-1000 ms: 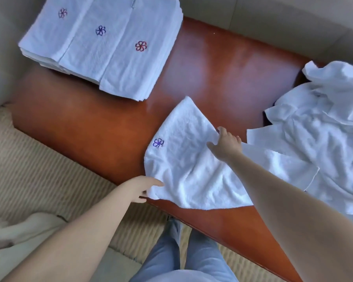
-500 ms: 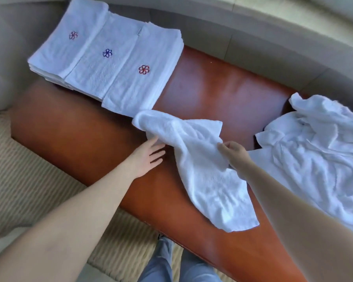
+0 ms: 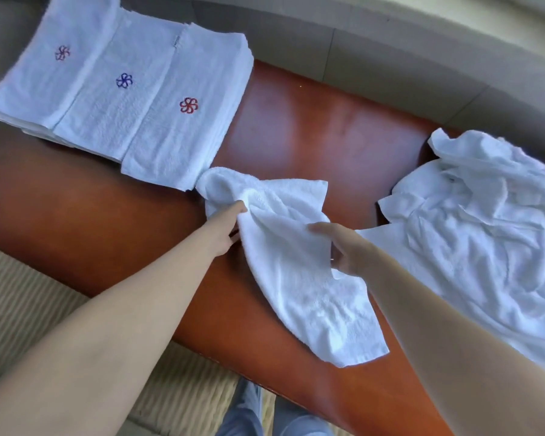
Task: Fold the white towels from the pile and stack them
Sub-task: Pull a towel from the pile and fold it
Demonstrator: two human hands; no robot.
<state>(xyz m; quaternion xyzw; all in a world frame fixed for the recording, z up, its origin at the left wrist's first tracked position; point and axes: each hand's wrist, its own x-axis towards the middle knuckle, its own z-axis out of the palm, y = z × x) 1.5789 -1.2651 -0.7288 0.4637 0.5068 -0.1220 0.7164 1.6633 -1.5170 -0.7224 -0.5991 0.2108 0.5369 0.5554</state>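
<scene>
A crumpled white towel (image 3: pixel 296 265) lies across the middle of the red-brown table (image 3: pixel 312 127). My left hand (image 3: pixel 224 229) grips its bunched upper part. My right hand (image 3: pixel 343 247) holds the towel's right edge, fingers curled into the cloth. At the far left sit three side-by-side stacks of folded white towels (image 3: pixel 129 99), each with a small embroidered flower on top. The loose pile of unfolded white towels (image 3: pixel 485 231) fills the table's right end.
A beige woven surface (image 3: pixel 29 309) runs along the table's near left side. A grey cushioned back (image 3: pixel 390 42) curves behind the table. My legs in blue trousers (image 3: pixel 265 413) show at the bottom.
The towel was flat with a purple flower showing, then was lifted and turned toward the folded stacks. My left hand went from resting flat beneath it to gripping its bunched top.
</scene>
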